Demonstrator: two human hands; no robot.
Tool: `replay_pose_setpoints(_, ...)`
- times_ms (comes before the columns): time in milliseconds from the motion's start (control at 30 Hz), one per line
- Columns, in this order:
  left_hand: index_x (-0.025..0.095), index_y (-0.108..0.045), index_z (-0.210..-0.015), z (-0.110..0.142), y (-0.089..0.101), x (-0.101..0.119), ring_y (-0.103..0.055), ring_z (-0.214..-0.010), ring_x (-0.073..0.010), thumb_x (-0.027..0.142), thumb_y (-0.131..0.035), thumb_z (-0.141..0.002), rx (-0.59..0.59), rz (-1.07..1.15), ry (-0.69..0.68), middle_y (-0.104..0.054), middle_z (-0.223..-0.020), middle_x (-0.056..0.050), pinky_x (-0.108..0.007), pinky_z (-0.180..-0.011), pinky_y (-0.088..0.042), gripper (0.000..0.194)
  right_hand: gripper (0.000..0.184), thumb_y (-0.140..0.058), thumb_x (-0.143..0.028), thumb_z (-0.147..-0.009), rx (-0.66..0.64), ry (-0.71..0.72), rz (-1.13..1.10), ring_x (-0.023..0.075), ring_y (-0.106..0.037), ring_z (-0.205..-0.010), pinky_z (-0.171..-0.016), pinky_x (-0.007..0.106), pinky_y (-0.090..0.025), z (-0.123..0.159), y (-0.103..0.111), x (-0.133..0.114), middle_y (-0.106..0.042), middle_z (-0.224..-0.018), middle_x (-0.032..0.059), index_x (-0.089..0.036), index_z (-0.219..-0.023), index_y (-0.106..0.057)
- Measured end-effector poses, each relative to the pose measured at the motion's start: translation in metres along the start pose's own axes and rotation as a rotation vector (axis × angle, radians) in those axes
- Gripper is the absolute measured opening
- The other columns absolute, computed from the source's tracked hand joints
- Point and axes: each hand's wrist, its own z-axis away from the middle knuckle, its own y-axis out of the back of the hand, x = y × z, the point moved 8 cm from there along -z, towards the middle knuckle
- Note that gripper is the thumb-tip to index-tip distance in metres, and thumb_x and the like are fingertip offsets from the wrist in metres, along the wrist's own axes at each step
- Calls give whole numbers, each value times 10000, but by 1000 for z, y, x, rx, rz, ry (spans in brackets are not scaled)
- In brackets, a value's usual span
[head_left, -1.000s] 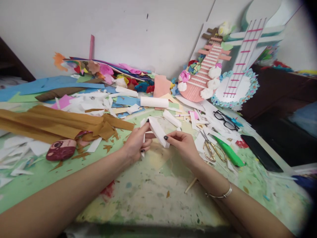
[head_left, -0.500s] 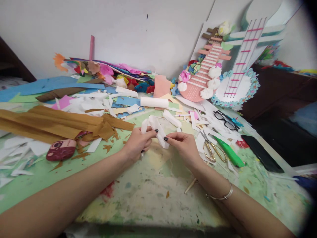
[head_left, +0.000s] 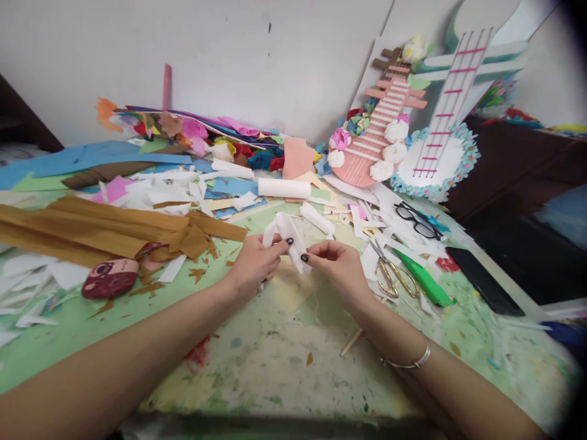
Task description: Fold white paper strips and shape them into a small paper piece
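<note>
A folded white paper strip [head_left: 290, 236] is held just above the paint-stained green table [head_left: 284, 354], between both my hands. My left hand [head_left: 254, 266] pinches its left part with thumb and fingers closed. My right hand [head_left: 337, 266] pinches its lower right end, fingers curled. Both hands meet at the middle of the table, with more white paper pieces [head_left: 317, 218] lying just behind them.
Scissors [head_left: 389, 272] and a green cutter [head_left: 424, 282] lie right of my right hand, with glasses [head_left: 416, 221] and a black phone [head_left: 483, 281] beyond. Brown crepe paper [head_left: 105, 227] and a dark red case [head_left: 110, 278] sit left. Paper guitars [head_left: 380, 134] lean at the back right.
The white strip has gone from a long straight bar to a bent, crumpled fold as my left fingers closed over it. Both hands stayed almost in place.
</note>
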Motion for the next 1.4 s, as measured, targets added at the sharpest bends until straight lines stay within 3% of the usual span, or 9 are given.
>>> replay_pose_setpoints(400,173,-507,-628,6,-8,0,-189,-305,-28,306,-681,-762,-33,-75,29,-248,-356,114,-159,-316,-151,257,218,-773,-266,-639,-54,96,-130,112,-566,-674,-629,255,-449,2,-7,-11,-627,-748,-4,-179,-772,-624)
replay_pose_setpoints(633,185,-456,-594,10,-15,-2,-196,-302,-28,307,-688,-763,-80,-102,55,-252,-355,112,-155,-318,-156,312,176,-712,-292,-706,-26,151,-24,109,-540,-647,-607,256,-444,5,-8,-16,-595,-734,-1,-175,-751,-588)
replay_pose_setpoints(800,185,-467,-578,11,-11,-8,-203,-294,-38,336,-658,-771,-31,-168,95,-255,-344,99,-170,-317,-152,311,41,-594,-188,-777,62,442,338,112,-521,-622,-596,260,-441,15,-8,-35,-581,-726,-4,-195,-777,-553)
replay_pose_setpoints(900,161,-558,-626,12,-13,-10,-195,-299,-34,320,-620,-772,-60,-149,119,-306,-357,83,-172,-321,-145,225,99,-513,-111,-803,101,711,559,125,-524,-656,-617,264,-434,28,-15,-49,-570,-734,10,-201,-768,-537)
replay_pose_setpoints(1000,163,-535,-612,13,-18,-8,-176,-312,-21,294,-619,-744,-103,-69,118,-395,-399,59,-169,-324,-129,204,160,-457,-73,-835,95,878,658,146,-544,-735,-658,275,-455,39,-23,-54,-576,-778,40,-201,-782,-538)
replay_pose_setpoints(1133,177,-496,-613,13,-19,-7,-156,-320,-25,290,-610,-753,-128,-7,120,-307,-369,91,-164,-327,-121,213,159,-454,-77,-870,94,965,703,162,-567,-818,-725,295,-488,46,-26,-58,-601,-855,74,-188,-839,-564)
replay_pose_setpoints(1267,177,-489,-678,12,-19,-10,-168,-311,-8,306,-607,-755,-131,42,156,-556,-526,20,-168,-320,-112,191,155,-467,-80,-879,102,1005,725,168,-573,-847,-748,305,-498,50,-27,-60,-616,-881,84,-182,-882,-583)
replay_pose_setpoints(1400,182,-439,-656,12,-18,-10,-175,-303,-5,270,-622,-724,-128,92,174,-530,-496,35,-161,-317,-109,214,182,-457,-69,-878,104,1047,760,171,-568,-834,-718,308,-499,53,-29,-60,-630,-893,90,-182,-898,-599)
